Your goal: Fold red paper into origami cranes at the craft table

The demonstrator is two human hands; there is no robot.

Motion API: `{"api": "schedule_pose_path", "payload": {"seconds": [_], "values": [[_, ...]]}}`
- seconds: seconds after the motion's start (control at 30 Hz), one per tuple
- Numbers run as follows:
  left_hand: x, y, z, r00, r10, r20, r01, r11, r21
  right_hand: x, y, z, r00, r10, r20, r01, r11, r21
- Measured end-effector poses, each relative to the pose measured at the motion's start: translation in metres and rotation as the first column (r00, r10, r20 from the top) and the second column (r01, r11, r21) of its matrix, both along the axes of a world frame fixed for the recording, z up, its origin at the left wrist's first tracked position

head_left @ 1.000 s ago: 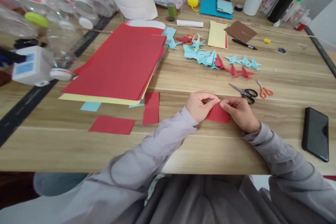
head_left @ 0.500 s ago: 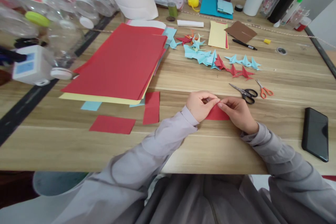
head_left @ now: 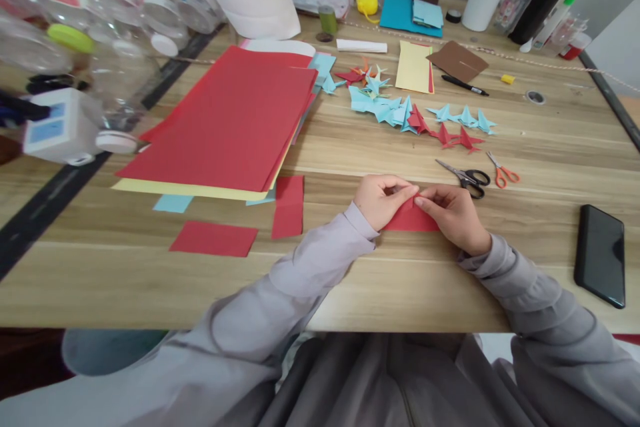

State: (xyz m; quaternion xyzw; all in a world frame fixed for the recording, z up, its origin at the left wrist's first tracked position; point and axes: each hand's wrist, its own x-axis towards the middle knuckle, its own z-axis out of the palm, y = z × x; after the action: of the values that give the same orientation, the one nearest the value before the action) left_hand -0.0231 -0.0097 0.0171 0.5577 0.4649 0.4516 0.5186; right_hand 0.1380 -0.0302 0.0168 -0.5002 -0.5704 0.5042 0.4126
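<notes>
A piece of red paper [head_left: 413, 219] is pinched at its far edge between my two hands, just above the wooden table. My left hand [head_left: 383, 201] grips it from the left, thumb and fingers pressed together. From the right, my right hand [head_left: 454, 215] pinches the same edge, the fingertips of both hands close to each other. The fingers cover part of the paper, so its folds are mostly hidden. Black-handled scissors [head_left: 471, 180] lie just beyond my right hand, with small orange-handled scissors [head_left: 505, 172] beside them.
Red sheets [head_left: 225, 127] are stacked at left, with two red rectangles [head_left: 214, 239] nearby. Folded blue cranes [head_left: 383, 108] and red cranes [head_left: 467, 140] lie beyond my hands. A phone [head_left: 600, 255] rests at right. Plastic bottles [head_left: 117, 73] crowd the far left.
Slightly more of the red paper shows between and below my hands. Both hands keep their pinch in nearly the same place.
</notes>
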Motion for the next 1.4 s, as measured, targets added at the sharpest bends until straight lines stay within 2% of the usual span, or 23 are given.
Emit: {"api": "schedule_pose_path", "payload": {"seconds": [0.1,0.17,0.43,1.0,1.1,1.27,1.4], "values": [[-0.0018,0.0015,-0.0011,0.993,-0.020,0.120,0.035,0.991,-0.127,0.0013,0.0006,0.0004,1.000,-0.018,-0.014,0.018,1.000,-0.007],[-0.0023,0.0024,-0.0019,0.989,-0.023,0.147,0.043,0.990,-0.137,0.0016,0.0007,0.0007,0.999,-0.028,-0.017,0.028,1.000,-0.006],[-0.0016,0.0014,0.0006,0.998,-0.020,0.062,0.020,1.000,0.011,0.0002,-0.0002,0.0004,1.000,-0.022,-0.006,0.022,1.000,-0.005],[0.0002,0.0001,0.0025,0.999,-0.042,0.034,0.037,0.989,0.141,0.0002,-0.0006,0.0037,1.000,0.012,-0.005,-0.012,1.000,-0.027],[0.0003,0.0004,0.0027,0.998,-0.046,0.041,0.041,0.993,0.115,0.0008,-0.0007,0.0039,1.000,0.012,-0.009,-0.012,1.000,-0.028],[-0.0007,0.0012,0.0023,0.996,-0.072,0.057,0.073,0.997,-0.020,0.0011,-0.0010,0.0048,0.999,0.013,-0.049,-0.016,0.999,-0.047],[0.0002,0.0012,0.0012,0.995,-0.079,0.056,0.079,0.997,-0.010,0.0006,-0.0007,0.0038,0.999,0.026,-0.031,-0.027,0.999,-0.034]]}}
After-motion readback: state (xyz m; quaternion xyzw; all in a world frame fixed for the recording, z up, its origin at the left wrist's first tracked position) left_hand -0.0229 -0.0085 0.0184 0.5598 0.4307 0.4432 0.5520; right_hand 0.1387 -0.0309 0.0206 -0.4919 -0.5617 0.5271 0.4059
